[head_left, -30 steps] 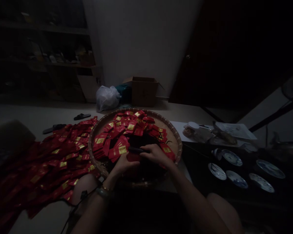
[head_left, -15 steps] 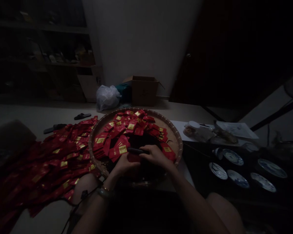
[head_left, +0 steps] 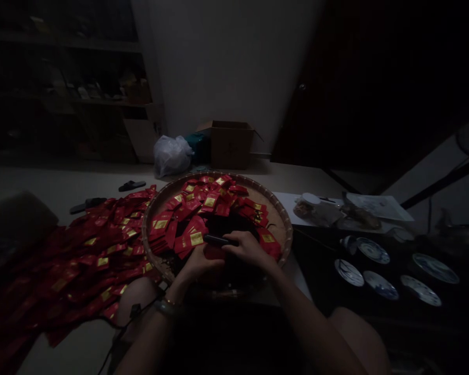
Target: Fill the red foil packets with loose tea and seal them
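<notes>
A round woven bamboo tray [head_left: 278, 208] stands before me, holding many small red packets [head_left: 214, 200] with gold labels. Over its near side, my left hand [head_left: 197, 264] is closed on a red packet [head_left: 214, 252], thumb toward the right. My right hand [head_left: 247, 249] grips a slim black bar-shaped tool [head_left: 219, 240], which lies across the packet's upper edge. Dark loose material [head_left: 234, 225] fills the tray behind my hands; its kind is too dim to tell. Darkness hides most of the packet's lower part.
A large heap of red packets [head_left: 101, 250] covers the floor on the left, with dark slippers [head_left: 132, 186] behind. A white plastic bag [head_left: 172, 156] and cardboard box [head_left: 231, 146] stand by the wall. Right, patterned dishes [head_left: 381, 285] and a lidded jar [head_left: 307, 205] sit on a low table.
</notes>
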Demonstrator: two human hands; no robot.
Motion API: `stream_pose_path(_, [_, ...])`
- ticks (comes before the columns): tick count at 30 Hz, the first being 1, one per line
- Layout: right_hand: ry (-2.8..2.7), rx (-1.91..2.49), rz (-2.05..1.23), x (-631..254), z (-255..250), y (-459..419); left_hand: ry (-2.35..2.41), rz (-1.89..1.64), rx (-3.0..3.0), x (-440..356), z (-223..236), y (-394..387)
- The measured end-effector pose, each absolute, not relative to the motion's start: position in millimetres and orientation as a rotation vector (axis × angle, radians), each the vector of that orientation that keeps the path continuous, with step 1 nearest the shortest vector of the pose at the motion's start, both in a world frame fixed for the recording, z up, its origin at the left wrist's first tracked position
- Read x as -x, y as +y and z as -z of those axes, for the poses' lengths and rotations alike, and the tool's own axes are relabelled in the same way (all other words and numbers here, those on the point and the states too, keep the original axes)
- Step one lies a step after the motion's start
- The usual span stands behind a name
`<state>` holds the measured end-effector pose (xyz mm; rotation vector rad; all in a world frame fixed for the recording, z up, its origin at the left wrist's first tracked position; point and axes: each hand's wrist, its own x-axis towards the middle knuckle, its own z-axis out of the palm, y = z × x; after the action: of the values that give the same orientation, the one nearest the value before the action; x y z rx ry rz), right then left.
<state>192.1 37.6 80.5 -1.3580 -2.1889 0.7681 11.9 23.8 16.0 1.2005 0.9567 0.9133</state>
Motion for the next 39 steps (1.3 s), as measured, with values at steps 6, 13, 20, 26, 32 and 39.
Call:
stream_pose_path(6, [-2.187, 1.345, -0.784, -191, -79, 36, 0.977, -0.918, -1.212, -12, -20, 23])
stream_pose_path(13, [-1.92, 1.37, -0.874, -218, -60, 46, 1.09, -0.899, -1.181, -13, -22, 21])
stream_pose_path(20, [-2.031, 1.689, -0.707, -247, -26, 45, 1.119, -0.943, -1.183, -13, -21, 22])
stream_pose_path(26, [-1.713, 1.244, -0.874, -187, -35, 39, 1.112, -0.984, -1.243, -16, -21, 23])
stream_pose_path(32, [-1.634, 1.225, -0.92, -159, -40, 30, 1.204, -1.222, -1.326, -11, -26, 27])
stream_pose_path(39, [-1.65, 1.282, -1.029, -161, -42, 21, 1.348, -1.358, -1.455, -15, -20, 18])
